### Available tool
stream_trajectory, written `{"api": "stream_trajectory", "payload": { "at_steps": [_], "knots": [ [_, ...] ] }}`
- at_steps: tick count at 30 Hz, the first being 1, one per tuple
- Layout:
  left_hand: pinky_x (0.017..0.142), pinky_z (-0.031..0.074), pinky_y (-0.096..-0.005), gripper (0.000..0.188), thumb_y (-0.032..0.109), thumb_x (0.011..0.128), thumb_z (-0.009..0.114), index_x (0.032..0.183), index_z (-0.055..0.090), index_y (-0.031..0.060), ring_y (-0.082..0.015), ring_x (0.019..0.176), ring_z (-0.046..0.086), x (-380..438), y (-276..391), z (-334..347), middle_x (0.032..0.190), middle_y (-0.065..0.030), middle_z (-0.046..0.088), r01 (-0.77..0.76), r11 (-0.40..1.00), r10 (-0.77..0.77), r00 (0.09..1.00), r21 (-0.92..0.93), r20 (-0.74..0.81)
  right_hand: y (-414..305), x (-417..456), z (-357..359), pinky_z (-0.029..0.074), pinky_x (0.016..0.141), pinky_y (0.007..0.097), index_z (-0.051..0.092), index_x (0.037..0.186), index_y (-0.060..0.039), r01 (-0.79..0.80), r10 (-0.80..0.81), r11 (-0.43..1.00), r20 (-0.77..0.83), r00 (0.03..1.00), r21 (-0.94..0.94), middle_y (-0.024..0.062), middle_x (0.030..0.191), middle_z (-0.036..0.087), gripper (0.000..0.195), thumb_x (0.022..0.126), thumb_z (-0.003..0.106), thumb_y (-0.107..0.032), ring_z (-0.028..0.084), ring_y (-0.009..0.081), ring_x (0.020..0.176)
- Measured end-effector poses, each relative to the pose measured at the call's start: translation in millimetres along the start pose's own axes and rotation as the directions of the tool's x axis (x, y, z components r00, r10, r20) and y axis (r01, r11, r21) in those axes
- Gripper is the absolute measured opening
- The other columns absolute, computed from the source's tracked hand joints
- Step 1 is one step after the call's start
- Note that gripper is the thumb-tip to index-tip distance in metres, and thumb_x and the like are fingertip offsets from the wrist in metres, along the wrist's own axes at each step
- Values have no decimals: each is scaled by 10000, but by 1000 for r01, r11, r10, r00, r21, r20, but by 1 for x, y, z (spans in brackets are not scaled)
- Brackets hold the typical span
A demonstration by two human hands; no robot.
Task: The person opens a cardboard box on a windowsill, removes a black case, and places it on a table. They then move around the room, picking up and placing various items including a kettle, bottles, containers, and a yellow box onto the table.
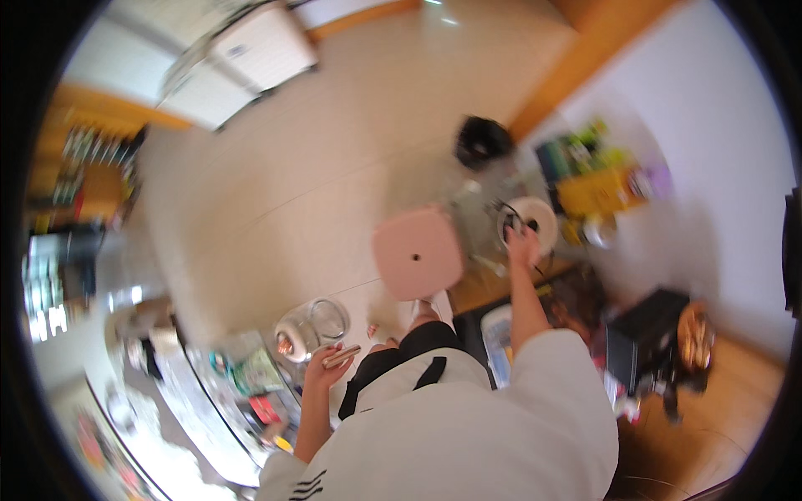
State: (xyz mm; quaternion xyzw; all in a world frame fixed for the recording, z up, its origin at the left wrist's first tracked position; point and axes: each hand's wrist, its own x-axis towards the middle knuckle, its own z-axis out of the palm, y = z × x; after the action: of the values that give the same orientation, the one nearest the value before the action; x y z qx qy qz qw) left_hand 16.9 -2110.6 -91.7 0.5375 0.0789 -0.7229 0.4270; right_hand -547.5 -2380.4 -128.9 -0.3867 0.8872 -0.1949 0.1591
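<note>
My left hand point(327, 365) is closed around a thin, flat, pinkish-gold object point(341, 356), perhaps a phone, held low beside my leg. Just beyond it is a rounded container with clear parts point(312, 329) on the floor. My right arm reaches forward, and my right hand point(524, 244) is over a round white container point(544, 219). Dark cable-like strands point(510, 213) show at its fingers; blur hides whether they are gripped. A pink square stool point(418, 253) with a small hole in its top stands between the two hands, in front of my feet.
Beyond the white container lies a black bag-like object point(481, 143). A yellow box point(598, 191) and green items are by the right wall. A black box point(645, 338) stands at lower right. Cluttered surfaces lie at lower left. White wheeled cabinets point(263, 47) stand at upper left.
</note>
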Motion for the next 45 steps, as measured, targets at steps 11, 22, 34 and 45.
{"api": "stream_trajectory", "payload": {
  "at_steps": [11,22,34,45],
  "knots": [
    [842,566,-496,223,15,785,654,1002,607,32,-306,1037,617,-145,-60,-64,1057,-118,614,-290,955,296,927,60,-230,-94,-174,-24,535,735,388,682,1053,49,420,-462,845,56,885,332,162,932,706,455,818,792,-324,672,283,846],
    [820,571,-485,220,28,766,684,979,630,42,-253,1085,584,-285,-174,-191,1054,-81,617,-398,900,259,819,-181,-513,-180,-406,6,484,647,351,659,932,46,729,-863,491,380,332,477,112,806,641,393,798,802,-295,592,202,716],
    [714,531,-444,216,107,763,634,975,595,89,-219,952,581,-379,-294,-288,976,-55,620,-540,698,-5,653,-470,-757,-270,-640,93,485,621,385,647,849,8,789,-733,14,543,-410,614,152,737,656,343,725,841,-247,624,290,658],
    [766,540,-510,168,-3,760,577,914,570,63,-300,897,610,-380,-245,-344,930,-98,603,-684,196,-274,649,-702,-709,-431,-969,274,500,726,436,613,986,-32,595,-499,-220,435,-749,773,150,892,655,380,739,817,-236,635,371,864]
  ]
}}
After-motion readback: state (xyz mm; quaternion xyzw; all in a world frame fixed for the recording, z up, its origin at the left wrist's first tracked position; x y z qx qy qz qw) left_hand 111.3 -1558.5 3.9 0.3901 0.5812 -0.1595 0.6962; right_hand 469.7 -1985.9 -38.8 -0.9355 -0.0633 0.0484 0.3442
